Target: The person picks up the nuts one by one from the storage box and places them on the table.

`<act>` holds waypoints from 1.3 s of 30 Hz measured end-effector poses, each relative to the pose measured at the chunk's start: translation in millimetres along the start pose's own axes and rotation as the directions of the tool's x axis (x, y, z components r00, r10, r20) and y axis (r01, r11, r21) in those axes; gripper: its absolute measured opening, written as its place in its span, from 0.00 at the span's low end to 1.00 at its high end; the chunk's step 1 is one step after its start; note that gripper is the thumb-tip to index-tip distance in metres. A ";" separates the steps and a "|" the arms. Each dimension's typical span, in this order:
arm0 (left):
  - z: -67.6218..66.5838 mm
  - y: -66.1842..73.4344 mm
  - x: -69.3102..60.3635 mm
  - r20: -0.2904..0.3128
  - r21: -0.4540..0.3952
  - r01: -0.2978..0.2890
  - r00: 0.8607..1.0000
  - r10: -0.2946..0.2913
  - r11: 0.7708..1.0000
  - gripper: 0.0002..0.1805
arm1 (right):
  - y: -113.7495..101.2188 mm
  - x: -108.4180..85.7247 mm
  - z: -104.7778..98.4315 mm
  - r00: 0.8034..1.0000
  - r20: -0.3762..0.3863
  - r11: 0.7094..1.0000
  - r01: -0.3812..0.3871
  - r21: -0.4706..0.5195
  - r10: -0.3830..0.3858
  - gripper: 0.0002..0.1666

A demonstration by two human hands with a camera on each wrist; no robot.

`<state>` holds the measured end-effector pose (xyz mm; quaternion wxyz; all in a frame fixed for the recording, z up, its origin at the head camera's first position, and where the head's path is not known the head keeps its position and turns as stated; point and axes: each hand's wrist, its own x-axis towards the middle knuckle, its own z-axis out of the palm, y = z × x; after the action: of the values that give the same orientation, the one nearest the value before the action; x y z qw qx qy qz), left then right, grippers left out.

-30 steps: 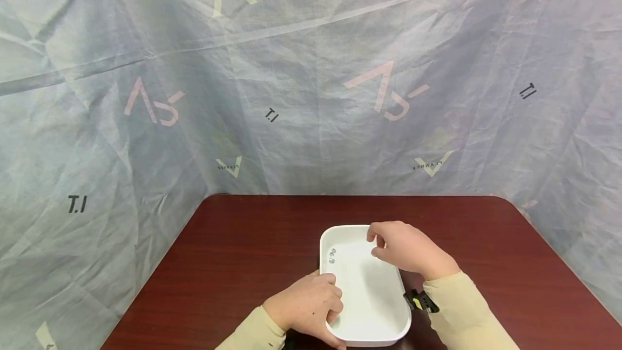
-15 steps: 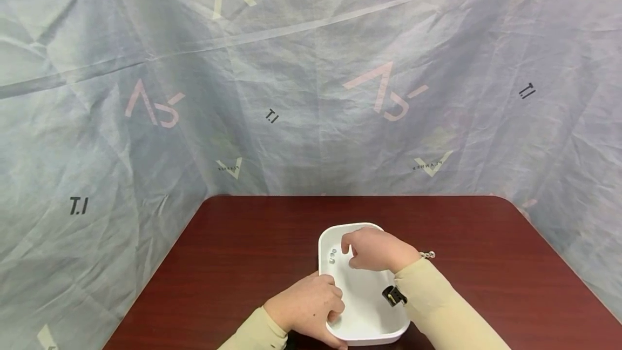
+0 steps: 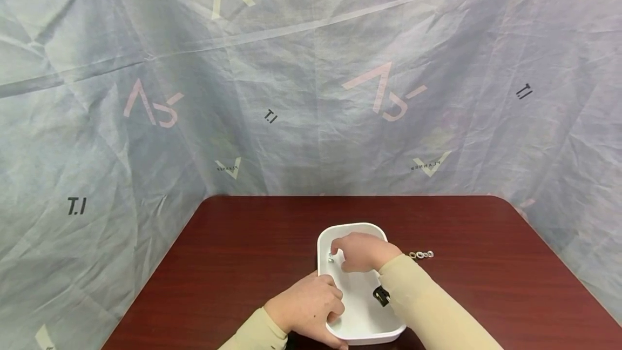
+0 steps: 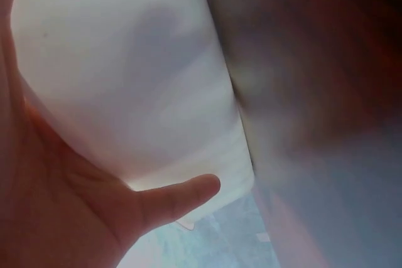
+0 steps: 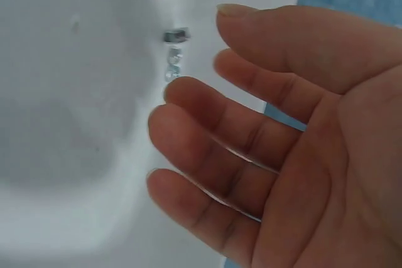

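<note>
A white tray (image 3: pixel 357 312) with a raised rim lies on the table. My left hand (image 3: pixel 311 304) grips its near left corner, fingers curled over the rim and thumb outside along the wall (image 4: pixel 144 86). Over the far half of the tray is my right hand (image 3: pixel 362 253), fingers loosely bent with nothing between them. Just past its fingertips, small shiny metal nuts (image 3: pixel 331 258) lie in the tray along the left wall. The right wrist view shows a nut (image 5: pixel 176 36) in a short row with other small pieces, near the thumb and apart from it.
Several small metal rings (image 3: pixel 420 255) lie in a row on the dark red table (image 3: pixel 252 247), right of the tray. A grey printed cloth (image 3: pixel 311 96) hangs behind and at the sides. A black device (image 3: pixel 381 296) is at the right sleeve.
My right hand has moved left and slightly down across the tray to the nuts. The rings on the table, hidden before, have come into view. My left hand stays on the tray.
</note>
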<state>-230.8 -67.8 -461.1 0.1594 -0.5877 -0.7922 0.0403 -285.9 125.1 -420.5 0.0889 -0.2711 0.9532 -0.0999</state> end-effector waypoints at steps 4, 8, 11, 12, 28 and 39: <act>-0.6 2.1 0.7 -0.009 0.036 -0.008 1.000 0.008 0.999 0.30 | 2.8 5.6 10.1 1.000 -0.003 0.999 0.022 0.026 -0.022 0.22; -1.5 3.9 2.9 -0.012 0.049 -0.004 1.000 0.004 0.999 0.30 | 6.4 8.3 19.3 0.999 -0.026 0.998 0.046 0.044 -0.045 0.19; -1.0 3.7 4.1 -0.007 0.044 0.003 1.000 -0.003 0.999 0.30 | 7.8 9.8 22.3 0.996 -0.052 0.996 0.069 0.058 -0.066 0.17; -0.9 3.5 4.3 -0.005 0.042 0.005 1.000 -0.005 0.999 0.30 | 8.1 10.4 22.6 0.995 -0.060 0.995 0.082 0.057 -0.079 0.16; 3.4 1.9 3.6 -0.001 -0.001 0.031 1.000 -0.031 1.000 0.31 | 3.7 19.2 30.9 0.990 -0.073 0.992 0.123 0.006 -0.123 0.10; 3.5 2.8 2.0 -0.010 0.003 0.032 0.999 -0.032 0.999 0.31 | 5.7 22.9 37.6 0.989 -0.091 0.992 0.111 -0.062 -0.116 0.13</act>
<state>-229.8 -64.6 -464.8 0.1652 -0.5748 -0.8007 0.0361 -299.5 112.2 -460.7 0.0304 -0.3221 0.9419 -0.0903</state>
